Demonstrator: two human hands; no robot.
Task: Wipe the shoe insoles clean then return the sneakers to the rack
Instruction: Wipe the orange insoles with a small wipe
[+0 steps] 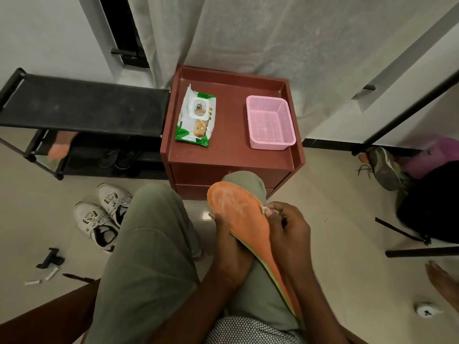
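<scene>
Sitting low in the frame, I see the black rack (84, 105) at the upper left, with its top shelf bare, and the red cabinet (231, 155) in the center. The white sneakers (104, 214) wait on the floor at the left, well apart from my hands. On my knee lies the orange insole (238, 214). My left hand (231, 247) is closed around its edge from below. My right hand (288, 227) pinches a small white wipe (263, 209) against its surface. I think long strokes from toe to heel, with firm support underneath, will clean it best.
</scene>
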